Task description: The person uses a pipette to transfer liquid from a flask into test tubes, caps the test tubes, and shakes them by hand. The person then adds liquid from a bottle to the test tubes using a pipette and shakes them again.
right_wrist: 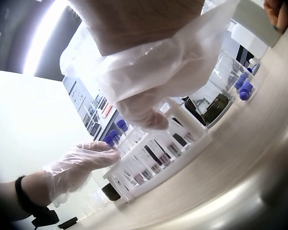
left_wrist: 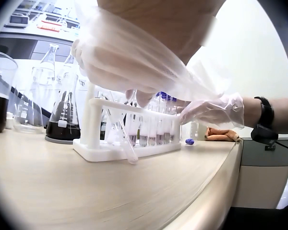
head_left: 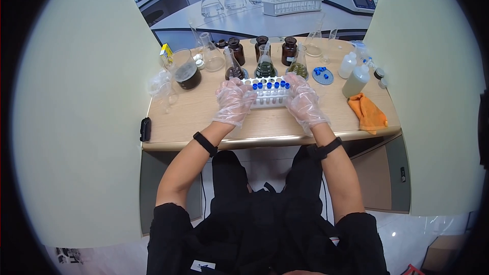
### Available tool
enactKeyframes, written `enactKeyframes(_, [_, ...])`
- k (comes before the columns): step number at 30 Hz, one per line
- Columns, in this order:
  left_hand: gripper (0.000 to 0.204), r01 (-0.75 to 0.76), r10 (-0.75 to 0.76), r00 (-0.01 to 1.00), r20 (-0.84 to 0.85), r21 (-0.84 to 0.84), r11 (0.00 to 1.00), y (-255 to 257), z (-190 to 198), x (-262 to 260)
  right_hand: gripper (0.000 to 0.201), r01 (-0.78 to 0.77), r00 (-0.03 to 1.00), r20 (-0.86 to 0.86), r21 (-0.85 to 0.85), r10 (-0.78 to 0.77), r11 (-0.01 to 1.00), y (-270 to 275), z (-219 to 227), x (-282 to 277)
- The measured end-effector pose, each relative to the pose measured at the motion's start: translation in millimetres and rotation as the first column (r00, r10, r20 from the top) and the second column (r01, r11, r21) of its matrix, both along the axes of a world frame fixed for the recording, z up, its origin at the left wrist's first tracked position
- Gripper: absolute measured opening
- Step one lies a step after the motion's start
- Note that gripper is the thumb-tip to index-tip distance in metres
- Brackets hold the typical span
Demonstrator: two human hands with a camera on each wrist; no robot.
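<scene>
A white test tube rack (head_left: 270,105) stands near the middle of the desk with several blue-capped test tubes (head_left: 269,86) in a row. Their lower ends hold pale, faintly pinkish contents in the left wrist view. My left hand (head_left: 234,101), in a clear plastic glove, grips the rack's left end. At its right end, my gloved right hand (head_left: 304,99) has thumb and fingers round the frame, with the thumb (right_wrist: 156,120) on the near side. A clear slender tube (left_wrist: 128,146) slants out of the rack's front below my left hand.
Behind the rack stand conical flasks (head_left: 265,67) of dark liquid and brown bottles (head_left: 289,51). A beaker (head_left: 187,77) of dark liquid is at left. To the right are a dish of blue caps (head_left: 322,74), plastic bottles (head_left: 356,82) and an orange cloth (head_left: 368,114).
</scene>
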State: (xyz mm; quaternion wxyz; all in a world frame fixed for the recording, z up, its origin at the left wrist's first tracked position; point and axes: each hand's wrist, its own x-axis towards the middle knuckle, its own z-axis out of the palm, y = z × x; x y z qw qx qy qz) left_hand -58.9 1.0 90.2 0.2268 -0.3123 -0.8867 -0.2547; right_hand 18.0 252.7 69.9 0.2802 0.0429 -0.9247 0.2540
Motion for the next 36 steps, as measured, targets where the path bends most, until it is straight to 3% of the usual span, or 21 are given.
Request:
enactKeyframes(3, [0.025, -0.014, 0.011, 0.996, 0.085, 0.031, 0.999, 3, 8, 3, 0.058, 0.028, 1.0, 0.006, 0.013, -0.028, 1.0, -1, -1, 0])
enactKeyframes(7, [0.026, 0.048, -0.053, 0.998, 0.025, 0.16, 0.986, 3, 2, -7, 0.059, 0.024, 1.0, 0.018, 0.028, -0.024, 0.999, 1, 2, 1])
enactKeyframes(9, [0.028, 0.137, -0.09, 0.977, -0.195, 0.24, 0.961, 5, 7, -13, 0.061, -0.03, 0.999, 0.031, -0.013, 0.031, 0.999, 2, 8, 6])
enactKeyframes(10, [0.028, 0.137, -0.09, 0.976, -0.197, 0.24, 0.961, 3, 8, -13, 0.061, -0.031, 0.999, 0.028, -0.012, 0.031, 0.999, 4, 9, 6])
enactKeyframes(12, [0.027, 0.078, -0.069, 0.997, -0.04, 0.308, 0.948, 1, 22, -4, 0.062, -0.049, 0.999, 0.017, 0.102, 0.048, 0.994, 9, 13, 5])
enactKeyframes(13, [0.027, 0.081, -0.07, 0.997, -0.045, 0.309, 0.948, 0, 28, 0, 0.062, -0.047, 0.999, 0.012, 0.104, 0.046, 0.993, 10, 14, 4])
enactKeyframes(15, [0.028, 0.076, -0.163, 0.962, 0.218, 0.36, 0.93, 0, 34, 10, 0.054, 0.057, 0.978, -0.205, 0.109, -0.033, 0.992, 6, 27, 7])
enactKeyframes(16, [0.028, 0.078, -0.165, 0.962, 0.218, 0.361, 0.929, 1, 33, 14, 0.054, 0.059, 0.978, -0.205, 0.111, -0.035, 0.992, 4, 33, 8])
enactKeyframes(18, [0.023, 0.275, -0.354, 0.926, 0.129, 0.41, 0.869, 5, 30, 23, 0.042, -0.025, 0.954, -0.3, -0.048, 0.009, 0.999, -13, 61, 18])
enactKeyframes(19, [0.023, 0.277, -0.357, 0.925, 0.131, 0.411, 0.869, 9, 28, 27, 0.042, -0.021, 0.955, -0.298, -0.048, 0.005, 0.999, -23, 73, 25])
enactKeyframes(21, [0.02, 0.356, -0.433, 0.893, 0.118, 0.403, 0.843, 16, 25, 34, 0.037, -0.195, 0.979, -0.041, -0.485, 0.201, 0.852, -44, 89, 34])
enactKeyframes(23, [0.022, 0.404, -0.467, 0.878, 0.105, 0.361, 0.841, 19, 25, 38, 0.031, -0.217, 0.975, -0.075, -0.547, 0.211, 0.809, -53, 85, 33])
enactKeyframes(25, [0.025, 0.481, -0.519, 0.851, 0.08, 0.275, 0.832, 21, 25, 41, 0.027, -0.33, 0.938, -0.088, -0.528, 0.336, 0.783, -53, 82, 29])
enactKeyframes(27, [0.025, 0.473, -0.513, 0.852, 0.105, 0.264, 0.841, 23, 21, 43, 0.023, -0.316, 0.946, -0.094, -0.498, 0.312, 0.808, -55, 82, 35])
enactKeyframes(29, [0.025, 0.464, -0.505, 0.853, 0.132, 0.251, 0.849, 22, 18, 44, 0.019, -0.181, 0.954, 0.014, -0.77, 0.3, 0.612, -54, 78, 38])
enactKeyframes(30, [0.024, 0.444, -0.495, 0.857, 0.147, 0.28, 0.851, 21, 16, 46, 0.019, -0.181, 0.954, 0.014, -0.77, 0.299, 0.612, -49, 77, 38])
enactKeyframes(32, [0.023, 0.422, -0.484, 0.86, 0.161, 0.31, 0.852, 17, 14, 46, 0.016, 0.017, 0.998, 0.047, -0.762, 0.029, 0.647, -29, 70, 35])
enactKeyframes(33, [0.022, 0.397, -0.444, 0.888, 0.12, 0.288, 0.871, 11, 15, 43, 0.016, 0.123, 0.992, 0.089, -0.46, -0.092, 0.879, -4, 62, 25])
enactKeyframes(34, [0.022, 0.372, -0.405, 0.911, 0.079, 0.266, 0.889, 4, 15, 40, 0.016, 0.229, 0.972, 0.082, -0.091, -0.222, 0.969, 23, 48, 17])
enactKeyframes(35, [0.022, 0.375, -0.409, 0.909, 0.081, 0.266, 0.888, -3, 18, 38, 0.016, 0.233, 0.971, 0.084, -0.091, -0.225, 0.968, 40, 27, 17])
enactKeyframes(36, [0.024, 0.295, -0.35, 0.913, 0.208, 0.254, 0.921, -10, 25, 36, 0.017, 0.316, 0.948, -0.044, 0.018, -0.315, 0.949, 56, 6, 14])
